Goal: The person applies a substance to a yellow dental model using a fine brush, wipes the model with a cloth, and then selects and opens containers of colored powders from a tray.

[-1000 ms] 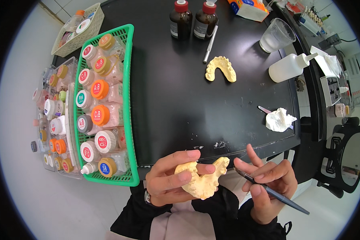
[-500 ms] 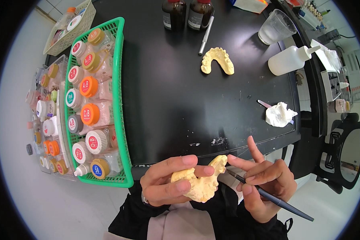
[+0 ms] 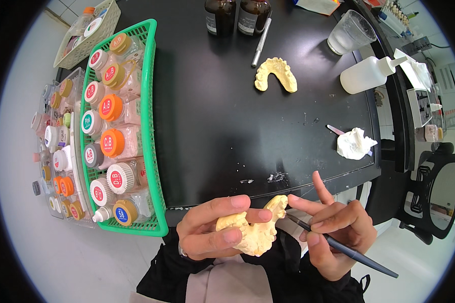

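Observation:
Low in the view, past the table's front edge, my left hand (image 3: 215, 227) grips a yellow plaster dental model (image 3: 258, 237) between thumb and fingers. My right hand (image 3: 341, 235) holds a dark, slim brush (image 3: 356, 256) like a pen. Its narrow tip meets the model's right arm, among the teeth; whether it touches cannot be made out. One finger of this hand reaches to the model's end, and another points up. A second horseshoe-shaped dental model (image 3: 276, 74) lies on the black table further away.
At left a green basket (image 3: 150, 126) holds several capped jars, beside a clear tray of more jars. Brown bottles (image 3: 220, 17) and a metal-handled tool (image 3: 261, 43) lie at the back. At right are a glass (image 3: 350, 33), a squeeze bottle (image 3: 366, 74) and crumpled tissue (image 3: 355, 144).
Hardly anything differs. The table and its things sit very slightly shifted in the view, while both hands, the dental model and the brush keep almost the same pose.

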Demonstrator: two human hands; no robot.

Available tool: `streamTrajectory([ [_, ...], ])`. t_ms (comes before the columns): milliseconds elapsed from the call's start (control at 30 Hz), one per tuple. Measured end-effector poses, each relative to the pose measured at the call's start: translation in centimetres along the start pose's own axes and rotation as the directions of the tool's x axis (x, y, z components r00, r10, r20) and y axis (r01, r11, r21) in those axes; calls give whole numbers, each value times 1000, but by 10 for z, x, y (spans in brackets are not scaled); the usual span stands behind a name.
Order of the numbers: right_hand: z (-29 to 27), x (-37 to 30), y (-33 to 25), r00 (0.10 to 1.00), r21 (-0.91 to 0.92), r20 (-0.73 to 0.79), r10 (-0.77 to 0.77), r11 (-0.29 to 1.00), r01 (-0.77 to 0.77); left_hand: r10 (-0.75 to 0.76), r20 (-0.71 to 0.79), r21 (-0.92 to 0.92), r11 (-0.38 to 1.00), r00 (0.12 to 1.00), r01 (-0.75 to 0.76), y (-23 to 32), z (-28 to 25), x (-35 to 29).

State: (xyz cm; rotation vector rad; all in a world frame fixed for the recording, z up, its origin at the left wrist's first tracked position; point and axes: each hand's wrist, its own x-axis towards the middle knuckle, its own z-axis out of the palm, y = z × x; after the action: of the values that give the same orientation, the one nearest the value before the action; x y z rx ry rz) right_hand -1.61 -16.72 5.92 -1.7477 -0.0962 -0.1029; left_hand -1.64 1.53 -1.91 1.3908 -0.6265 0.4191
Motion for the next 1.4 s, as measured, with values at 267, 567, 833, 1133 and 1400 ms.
streamTrajectory([
  [267,0,1,1,1000,-17,16,-10,1000,10,-1,1,5,1000,1000,1,0,0,0],
  [567,2,0,0,997,53,-60,47,998,-44,1,4,13,1000,1000,-1,0,0,0],
  [833,1,1,0,998,29,-31,49,998,-48,3,6,17,1000,1000,-3,1,0,0],
  [1133,-1,1,0,999,38,-11,47,998,-47,3,7,24,1000,1000,-4,0,1,0],
  [1400,1,1,-2,992,88,-66,104,991,-98,6,8,23,1000,1000,-6,-1,1,-1],
])
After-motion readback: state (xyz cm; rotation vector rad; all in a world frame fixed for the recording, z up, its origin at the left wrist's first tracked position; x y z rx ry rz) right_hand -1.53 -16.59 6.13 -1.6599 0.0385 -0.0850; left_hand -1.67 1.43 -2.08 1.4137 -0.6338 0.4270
